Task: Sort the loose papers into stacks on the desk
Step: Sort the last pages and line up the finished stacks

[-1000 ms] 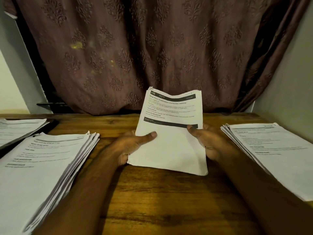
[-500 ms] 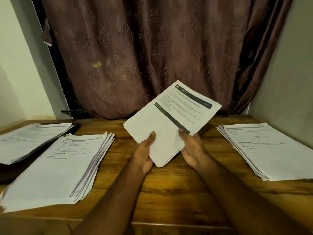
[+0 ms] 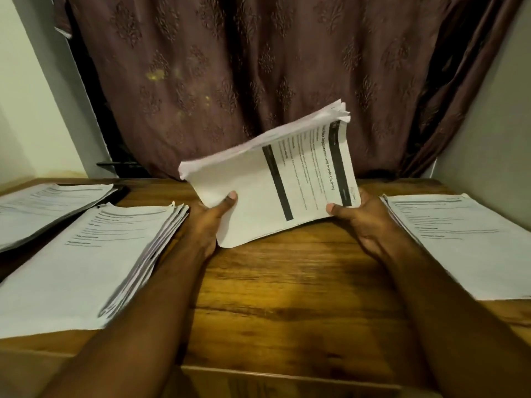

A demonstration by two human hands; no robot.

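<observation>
I hold a bundle of printed papers [image 3: 270, 182] above the middle of the wooden desk [image 3: 287, 297], turned sideways so its dark header bars run up and down. My left hand [image 3: 212, 219] grips its lower left edge with the thumb on top. My right hand [image 3: 359, 219] grips its lower right edge, thumb on the top sheet. The far edges of the sheets fan apart at the upper right. A thick stack of papers [image 3: 86, 265] lies on the desk at the left, and another stack [image 3: 465, 242] lies at the right.
A third, thinner pile of papers [image 3: 48, 205] rests on a dark object at the far left. A brown patterned curtain [image 3: 258, 81] hangs right behind the desk. A grey wall [image 3: 488, 124] closes the right side. The desk's front edge runs near the bottom.
The bundle has turned clockwise from upright to sideways. My hands have shifted to its lower corners and spread wider apart. The camera has tilted down and nearer.
</observation>
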